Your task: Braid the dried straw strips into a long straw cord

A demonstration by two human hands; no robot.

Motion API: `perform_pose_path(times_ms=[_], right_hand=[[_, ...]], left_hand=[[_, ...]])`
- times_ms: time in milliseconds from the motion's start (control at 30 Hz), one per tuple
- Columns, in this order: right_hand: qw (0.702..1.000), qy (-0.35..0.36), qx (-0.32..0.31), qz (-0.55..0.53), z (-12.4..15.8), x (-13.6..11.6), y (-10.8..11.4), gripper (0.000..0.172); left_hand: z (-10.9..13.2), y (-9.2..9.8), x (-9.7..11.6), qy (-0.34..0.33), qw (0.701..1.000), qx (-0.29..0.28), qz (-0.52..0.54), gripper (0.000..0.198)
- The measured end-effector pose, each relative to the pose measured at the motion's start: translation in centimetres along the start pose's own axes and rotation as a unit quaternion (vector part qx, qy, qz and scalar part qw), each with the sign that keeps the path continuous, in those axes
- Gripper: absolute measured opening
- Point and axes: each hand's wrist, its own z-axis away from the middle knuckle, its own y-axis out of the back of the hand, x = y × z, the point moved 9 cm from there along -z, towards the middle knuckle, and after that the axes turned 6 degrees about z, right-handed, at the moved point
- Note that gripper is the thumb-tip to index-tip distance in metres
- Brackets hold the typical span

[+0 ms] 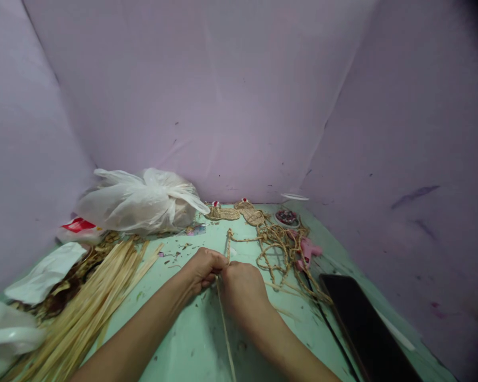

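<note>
My left hand (205, 269) and my right hand (242, 286) meet over the middle of the green table, their fingers closed in a pinch on a braided straw cord (228, 245). The cord rises from between the fingertips, bends at its top and runs right into a tangled heap of braided cord (279, 246). Below the hands, a loose pale strand (226, 337) hangs toward me. The fingers hide the stretch of cord between them. Beyond the hands lie two small woven straw pieces with red-and-white trim, a left one (224, 213) and a right one (250, 213).
A bundle of flat straw strips (91, 302) lies at left, near a white plastic bag (143, 201) and a white cloth-like piece (45, 271). On the right are a pink glue gun (308, 250), a small dish of beads (287, 217) and a dark flat slab (364, 323). Purple walls enclose the green table (179, 345).
</note>
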Motion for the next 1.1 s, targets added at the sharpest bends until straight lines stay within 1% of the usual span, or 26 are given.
perform_pose_path(times_ms=[100,167,233,300,333,367,400,467,500,533,567,600,733,833,867,933,1000,1033,1100], right_hand=[[1.000,-0.016,0.012,-0.009,0.1,0.7,0.3,0.021],[0.999,-0.014,0.015,-0.043,-0.1,1.7,0.7,0.017],[0.993,-0.031,0.043,-0.109,-0.6,3.7,1.6,0.019],[0.971,-0.085,0.112,-0.192,-1.1,6.6,2.5,0.022],[0.959,-0.098,0.120,-0.237,-1.5,7.6,2.3,0.021],[0.945,-0.106,0.104,-0.293,-2.0,8.1,1.5,0.020],[0.926,-0.105,0.066,-0.357,-2.5,8.1,0.3,0.019],[0.874,-0.107,-0.030,-0.473,-3.0,6.9,-2.5,0.017],[0.849,-0.109,-0.071,-0.512,-3.0,6.1,-3.6,0.016],[0.829,-0.115,-0.099,-0.538,-2.9,5.4,-4.5,0.015],[0.816,-0.123,-0.112,-0.553,-2.8,5.0,-5.0,0.014],[0.810,-0.135,-0.109,-0.560,-2.7,4.8,-5.3,0.012],[0.805,-0.167,-0.048,-0.567,-2.9,5.7,-5.5,0.005],[0.806,-0.162,-0.029,-0.568,-3.1,5.9,-5.8,0.006],[0.807,-0.159,-0.024,-0.568,-3.1,6.0,-5.8,0.007],[0.809,-0.153,-0.017,-0.568,-3.1,5.9,-5.9,0.008],[0.809,-0.149,-0.015,-0.568,-3.1,5.7,-5.8,0.010],[0.808,-0.146,-0.016,-0.571,-3.0,5.6,-5.7,0.011],[0.800,-0.140,-0.018,-0.584,-2.9,5.3,-5.6,0.011]], left_hand=[[0.0,0.2,0.2,-0.007,1.000,0.013,-0.025,0.008],[0.0,0.4,0.3,-0.010,0.999,0.019,-0.044,0.007],[0.0,0.5,0.3,-0.006,0.998,0.015,-0.052,0.008],[0.0,0.7,0.2,0.001,0.998,0.009,-0.059,0.011],[0.0,0.8,0.2,0.005,0.998,0.006,-0.063,0.012],[-0.1,0.8,0.2,0.009,0.998,0.004,-0.065,0.013],[-0.1,0.8,0.1,0.012,0.998,0.003,-0.067,0.014],[-0.2,0.8,0.0,0.015,0.998,-0.001,-0.067,0.013],[-0.2,0.8,0.0,0.015,0.998,-0.005,-0.068,0.013],[-0.2,0.7,0.0,0.013,0.997,-0.010,-0.069,0.012],[-0.2,0.6,0.1,0.010,0.997,-0.014,-0.072,0.012],[-0.2,0.5,0.2,0.005,0.997,-0.016,-0.079,0.011],[0.1,0.6,1.1,-0.033,0.988,-0.021,-0.151,0.012],[0.4,0.4,1.6,-0.046,0.971,-0.049,-0.230,0.016],[0.5,0.5,1.7,-0.042,0.963,-0.047,-0.261,0.016],[0.8,1.2,2.0,-0.031,0.948,-0.013,-0.316,0.014],[1.1,1.9,2.4,-0.022,0.935,0.040,-0.353,0.014],[1.3,2.1,2.5,-0.016,0.931,0.060,-0.361,0.014],[1.7,1.8,2.6,-0.007,0.927,0.077,-0.367,0.013]])
